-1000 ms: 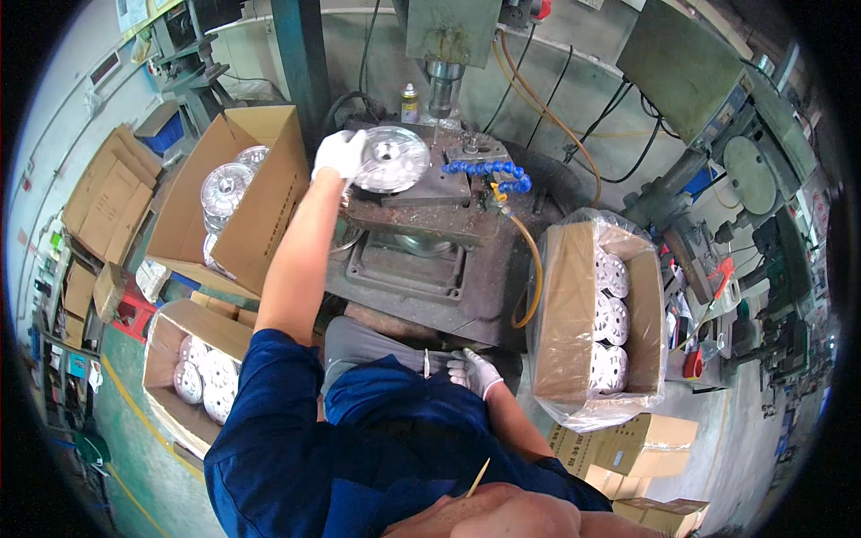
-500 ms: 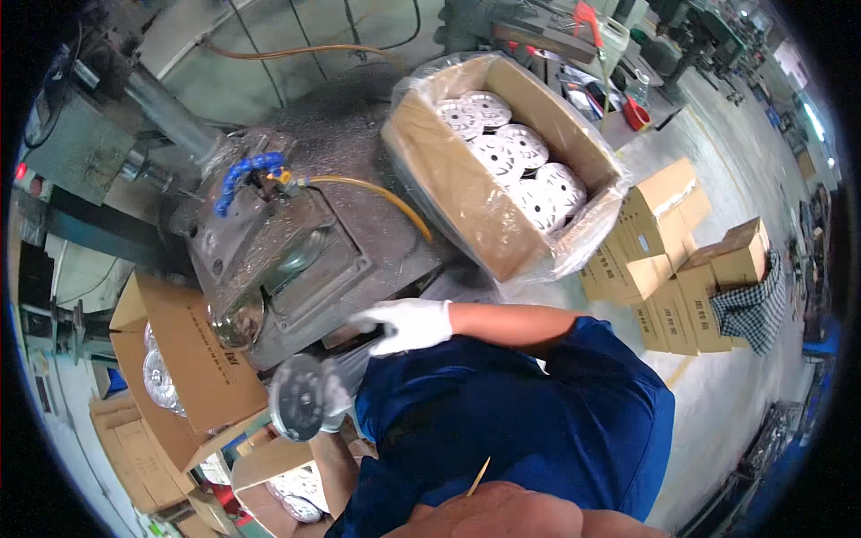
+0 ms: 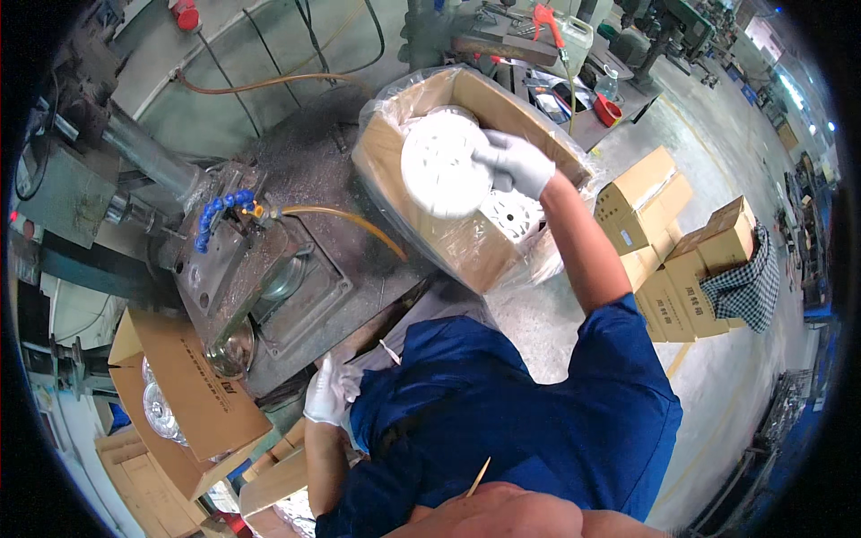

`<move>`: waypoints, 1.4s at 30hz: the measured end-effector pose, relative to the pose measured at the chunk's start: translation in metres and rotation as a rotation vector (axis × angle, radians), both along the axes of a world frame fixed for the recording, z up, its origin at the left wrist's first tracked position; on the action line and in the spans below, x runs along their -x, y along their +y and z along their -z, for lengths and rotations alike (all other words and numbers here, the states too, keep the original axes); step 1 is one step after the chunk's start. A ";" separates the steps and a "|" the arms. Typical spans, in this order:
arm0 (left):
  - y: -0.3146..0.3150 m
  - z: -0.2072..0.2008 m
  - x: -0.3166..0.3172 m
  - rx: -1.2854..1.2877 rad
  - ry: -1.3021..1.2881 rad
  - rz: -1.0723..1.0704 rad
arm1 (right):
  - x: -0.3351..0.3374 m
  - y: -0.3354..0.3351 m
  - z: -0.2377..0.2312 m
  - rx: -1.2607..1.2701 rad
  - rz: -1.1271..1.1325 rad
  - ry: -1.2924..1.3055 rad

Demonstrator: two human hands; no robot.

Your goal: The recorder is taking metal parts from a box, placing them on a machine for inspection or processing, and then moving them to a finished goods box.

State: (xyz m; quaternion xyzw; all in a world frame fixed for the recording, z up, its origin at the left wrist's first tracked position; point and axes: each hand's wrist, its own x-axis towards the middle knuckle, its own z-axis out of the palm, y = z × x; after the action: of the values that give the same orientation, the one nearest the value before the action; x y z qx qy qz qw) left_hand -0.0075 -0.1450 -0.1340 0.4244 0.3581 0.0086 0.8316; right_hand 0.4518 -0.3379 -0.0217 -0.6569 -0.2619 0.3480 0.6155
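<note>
Gripping a pale disc (image 3: 442,170) by its right edge, my right hand (image 3: 520,164) is at the right box (image 3: 448,254). The disc is over the box's opening, above other discs (image 3: 515,217); I can't tell whether it touches them. My left hand (image 3: 332,392) is near my lap, loosely open, just beside the tabletop's (image 3: 363,300) near edge. Farther left are a blue hose (image 3: 215,215) and the left box (image 3: 199,381), with shiny discs (image 3: 160,411) inside.

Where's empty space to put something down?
The floor looks bare between the plastic-wrapped box and the blue shirt, and between shirt and dark clutter at far right. The box is crowded: the right hand holds a white disc over others.
</note>
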 end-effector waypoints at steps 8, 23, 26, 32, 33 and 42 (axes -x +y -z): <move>-0.008 0.004 0.035 -0.164 0.185 -0.283 | -0.148 0.086 0.138 0.097 0.557 0.401; -0.021 -0.011 0.136 -0.231 0.360 -0.641 | -0.196 0.129 0.209 0.201 0.824 0.085; -0.016 -0.025 0.148 -0.456 0.429 -0.602 | -0.179 0.110 0.191 0.168 0.775 -0.137; -0.064 -0.013 0.268 -0.390 0.394 -1.128 | -0.103 0.061 0.085 0.204 -0.118 -0.413; -0.064 -0.005 0.288 -0.439 0.247 -1.343 | -0.080 0.026 0.079 0.285 -0.173 -0.971; -0.186 0.186 0.451 -0.280 0.985 -1.869 | 0.152 0.071 0.027 0.267 -1.085 -0.313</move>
State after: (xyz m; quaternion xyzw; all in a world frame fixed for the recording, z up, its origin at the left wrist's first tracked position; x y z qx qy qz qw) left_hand -0.4584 -0.3309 -0.3196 0.0297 0.8344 0.5119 0.2022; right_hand 0.2996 -0.2666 -0.0482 -0.5443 -0.6028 0.5425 0.2146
